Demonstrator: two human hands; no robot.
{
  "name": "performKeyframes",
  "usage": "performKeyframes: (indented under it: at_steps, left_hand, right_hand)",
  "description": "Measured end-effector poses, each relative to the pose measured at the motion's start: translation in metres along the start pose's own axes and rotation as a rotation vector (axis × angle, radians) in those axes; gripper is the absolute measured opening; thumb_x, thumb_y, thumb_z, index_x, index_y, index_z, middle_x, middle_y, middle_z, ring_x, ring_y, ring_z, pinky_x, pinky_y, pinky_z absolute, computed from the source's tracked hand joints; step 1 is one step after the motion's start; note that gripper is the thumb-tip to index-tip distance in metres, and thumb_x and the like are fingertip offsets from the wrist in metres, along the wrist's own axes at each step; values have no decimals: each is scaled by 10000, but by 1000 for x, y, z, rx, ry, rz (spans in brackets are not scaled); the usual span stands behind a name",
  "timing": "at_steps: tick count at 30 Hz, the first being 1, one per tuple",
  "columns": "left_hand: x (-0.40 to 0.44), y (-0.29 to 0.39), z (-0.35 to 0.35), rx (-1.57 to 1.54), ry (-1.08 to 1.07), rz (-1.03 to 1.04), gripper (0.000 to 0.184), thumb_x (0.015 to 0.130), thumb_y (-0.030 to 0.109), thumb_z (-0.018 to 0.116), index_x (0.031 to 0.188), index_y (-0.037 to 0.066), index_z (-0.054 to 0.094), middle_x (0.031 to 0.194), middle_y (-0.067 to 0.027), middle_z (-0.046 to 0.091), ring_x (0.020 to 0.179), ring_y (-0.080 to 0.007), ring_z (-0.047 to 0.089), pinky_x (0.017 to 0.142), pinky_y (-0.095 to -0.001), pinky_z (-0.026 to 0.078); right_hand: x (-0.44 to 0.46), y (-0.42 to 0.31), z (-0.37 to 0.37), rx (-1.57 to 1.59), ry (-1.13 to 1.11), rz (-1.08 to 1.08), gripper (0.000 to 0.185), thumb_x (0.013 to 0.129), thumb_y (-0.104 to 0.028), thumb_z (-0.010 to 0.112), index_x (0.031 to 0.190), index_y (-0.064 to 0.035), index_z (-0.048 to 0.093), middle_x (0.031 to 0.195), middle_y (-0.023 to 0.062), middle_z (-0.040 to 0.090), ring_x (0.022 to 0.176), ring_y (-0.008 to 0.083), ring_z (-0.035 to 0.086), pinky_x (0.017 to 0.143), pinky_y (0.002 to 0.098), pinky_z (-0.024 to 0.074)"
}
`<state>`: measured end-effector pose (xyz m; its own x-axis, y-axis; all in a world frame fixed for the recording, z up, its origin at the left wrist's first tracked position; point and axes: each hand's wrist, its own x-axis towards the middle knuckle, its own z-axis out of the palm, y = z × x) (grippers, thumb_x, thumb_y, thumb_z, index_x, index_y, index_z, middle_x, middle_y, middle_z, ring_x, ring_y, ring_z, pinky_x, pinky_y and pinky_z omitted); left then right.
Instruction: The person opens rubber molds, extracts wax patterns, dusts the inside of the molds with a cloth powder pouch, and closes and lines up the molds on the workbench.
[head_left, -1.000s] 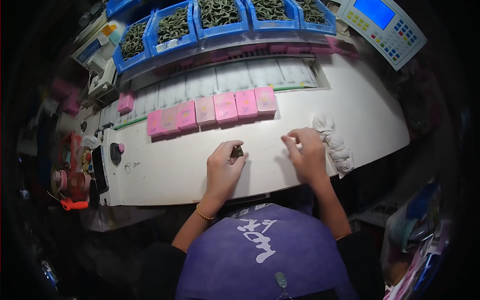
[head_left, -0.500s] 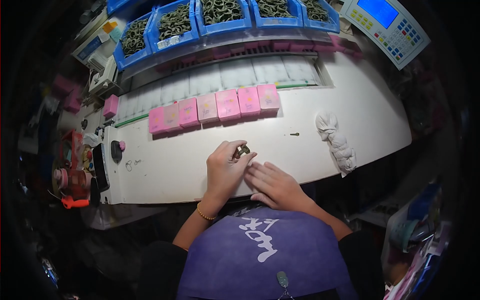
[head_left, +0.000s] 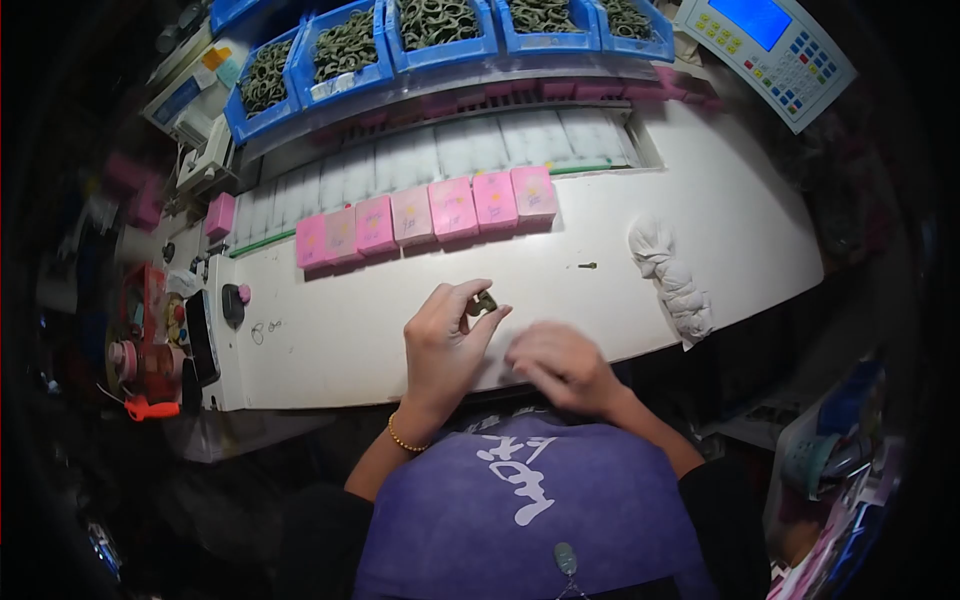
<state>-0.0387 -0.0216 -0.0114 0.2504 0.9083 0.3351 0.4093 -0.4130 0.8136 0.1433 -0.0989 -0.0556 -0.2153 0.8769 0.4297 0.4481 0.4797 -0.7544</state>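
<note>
Between its thumb and fingers, my left hand (head_left: 442, 335) pinches a small dark metal ring piece (head_left: 482, 302) above the white table. Just right of it is my right hand (head_left: 562, 365), blurred, with its fingers curled; whether anything is in them cannot be made out. A small dark metal part (head_left: 587, 266) lies on the table, beyond my right hand. Past my hands stands a row of pink blocks (head_left: 452, 208) with writing on top.
Blue bins (head_left: 345, 85) of dark ring pieces line the back. A keypad device (head_left: 775, 60) with a blue screen is at back right. A knotted white cloth (head_left: 670, 280) lies right. A black phone (head_left: 201, 337) and a red container (head_left: 152, 370) are left.
My right hand moved from beside the cloth to beside my left hand, uncovering the small part on the table; its fingers then curled. A lone pink block at left shifted left.
</note>
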Motion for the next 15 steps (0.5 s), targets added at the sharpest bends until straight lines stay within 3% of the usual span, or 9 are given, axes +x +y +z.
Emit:
performKeyframes:
  at_steps: [2, 5, 7, 9, 11, 12, 14, 15]
  left_hand:
    - [1, -6, -4, 110, -42, -39, 295, 780, 58, 838, 1054, 29, 733, 774, -54, 633, 631, -120, 561, 581, -267, 465]
    - [2, -28, -12, 243, -33, -52, 284, 792, 84, 828, 1052, 24, 732, 811, -77, 634, 641, -149, 584, 592, -285, 477]
    - [-2, -53, -19, 314, -20, -90, 305, 780, 115, 830, 1054, 24, 732, 870, -117, 636, 692, -233, 618, 661, -346, 506]
    - [-5, -65, -27, 327, 14, -170, 300, 760, 130, 836, 1017, 20, 727, 927, -126, 634, 879, -294, 621, 783, -408, 498]
    - [-6, -73, -31, 361, 45, -137, 309, 760, 125, 836, 1028, 19, 723, 978, -136, 626, 933, -310, 603, 820, -414, 491]
    - [-7, -76, -33, 397, 79, -114, 318, 760, 120, 835, 1038, 18, 720, 1028, -146, 618, 987, -326, 586, 856, -421, 484]
    - [-10, -78, -38, 420, 107, -67, 349, 763, 110, 830, 1079, 20, 710, 1069, -155, 606, 1019, -337, 571, 879, -423, 480]
    - [-9, -78, -36, 447, 138, -40, 381, 767, 99, 824, 1119, 23, 700, 1110, -164, 594, 1050, -348, 556, 902, -426, 475]
  right_hand:
    - [12, 14, -21, -470, 62, -25, 256, 895, -108, 702, 1144, -51, 703, 1236, 123, 673, 1255, 336, 581, 1102, 495, 418]
    - [19, 50, -43, -697, 77, 87, 292, 924, -133, 671, 1201, -44, 686, 1320, 143, 639, 1323, 354, 522, 1123, 494, 390]
    - [17, 71, -52, -694, 95, 140, 314, 922, -146, 678, 1220, -47, 678, 1336, 153, 629, 1340, 357, 506, 1128, 488, 385]
    - [28, 77, -62, -689, 112, 189, 338, 920, -160, 684, 1239, -50, 670, 1352, 162, 620, 1356, 360, 489, 1132, 482, 379]
    - [51, 72, -65, -533, 129, 115, 546, 882, -194, 725, 1387, -58, 567, 1422, 183, 561, 1402, 378, 429, 1161, 478, 344]
    - [64, 71, -65, -548, 146, 116, 546, 882, -194, 725, 1387, -58, 567, 1422, 183, 561, 1402, 378, 429, 1161, 478, 344]
    - [95, 70, -66, -337, 115, 102, 799, 822, -225, 768, 1518, -73, 407, 1492, 198, 478, 1434, 409, 364, 1196, 485, 286]
    - [103, 92, -62, -377, 83, 82, 943, 767, -248, 792, 1564, -78, 319, 1535, 216, 409, 1456, 429, 311, 1213, 497, 244]
